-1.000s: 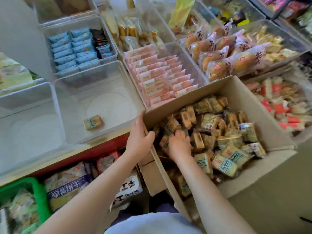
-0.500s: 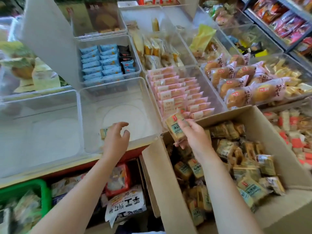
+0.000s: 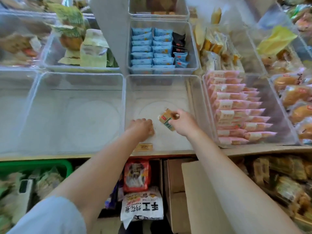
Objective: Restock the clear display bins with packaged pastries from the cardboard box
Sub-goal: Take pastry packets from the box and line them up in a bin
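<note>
Both my hands are inside a clear display bin (image 3: 194,92) at the middle of the counter. My right hand (image 3: 183,123) pinches a small packaged pastry (image 3: 166,119) in a tan wrapper with a red mark, held just above the bin floor. My left hand (image 3: 141,128) lies curled over a second pastry (image 3: 151,130) on the bin floor; only the pastry's edge shows. The cardboard box (image 3: 202,191) stands low at the right, with several more tan-wrapped pastries (image 3: 287,179) inside.
Another clear bin (image 3: 50,92) to the left holds nothing. Pink-wrapped cakes (image 3: 236,107) fill the bin to the right, blue packets (image 3: 152,48) the one behind. A green basket (image 3: 33,164) and snack bags (image 3: 136,176) sit below the counter edge.
My right hand has carried a pastry from over the cardboard box into the middle bin. My left hand has dropped deeper into the bin onto the pastry lying there. The view has swung left.
</note>
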Motion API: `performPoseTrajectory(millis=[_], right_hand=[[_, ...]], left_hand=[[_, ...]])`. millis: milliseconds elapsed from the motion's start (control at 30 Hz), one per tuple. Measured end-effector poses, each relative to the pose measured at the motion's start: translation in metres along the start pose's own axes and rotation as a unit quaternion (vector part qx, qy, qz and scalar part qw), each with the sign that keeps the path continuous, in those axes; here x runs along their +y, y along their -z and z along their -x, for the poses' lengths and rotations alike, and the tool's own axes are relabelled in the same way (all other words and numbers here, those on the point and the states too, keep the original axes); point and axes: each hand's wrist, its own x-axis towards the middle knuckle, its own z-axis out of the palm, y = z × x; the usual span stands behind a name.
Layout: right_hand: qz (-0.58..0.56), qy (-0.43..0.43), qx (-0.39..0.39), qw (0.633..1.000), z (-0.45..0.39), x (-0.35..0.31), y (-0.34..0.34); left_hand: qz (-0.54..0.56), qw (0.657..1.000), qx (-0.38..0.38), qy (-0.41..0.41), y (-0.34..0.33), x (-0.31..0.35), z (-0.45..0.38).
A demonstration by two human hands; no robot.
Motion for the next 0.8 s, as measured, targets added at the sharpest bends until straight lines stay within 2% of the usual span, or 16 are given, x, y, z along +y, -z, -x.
performPoseTrajectory(millis=[100, 233, 367, 500, 600, 700, 800], right_hand=[[0.013, -0.002, 0.013, 1.0, 0.001, 0.002, -0.013], [0.006, 0.003, -0.004, 1.0, 0.004, 0.005, -0.024], [-0.008, 0.009, 0.005, 1.0, 0.008, 0.008, -0.029], [-0.001, 0.008, 0.003, 1.0, 0.002, 0.006, -0.035], [0.028, 0.041, -0.074, 0.996, -0.002, -0.004, -0.05], [0.069, 0.061, -0.179, 0.98, -0.01, -0.011, -0.071], [0.046, 0.056, -0.204, 0.976, -0.015, -0.015, -0.076]], left_hand=[[-0.01, 1.0, 0.025, -0.006, -0.003, -0.002, 0.0], [-0.013, 1.0, -0.013, -0.011, -0.004, -0.004, 0.008], [0.044, 0.999, -0.006, -0.017, -0.002, -0.003, 0.016], [0.029, 0.999, -0.012, -0.012, -0.004, 0.003, 0.035], [0.049, 0.997, -0.027, -0.052, -0.01, 0.003, 0.047], [0.104, 0.991, -0.061, -0.054, -0.007, 0.0, 0.053], [0.116, 0.992, 0.0, -0.041, -0.006, 0.002, 0.065]])
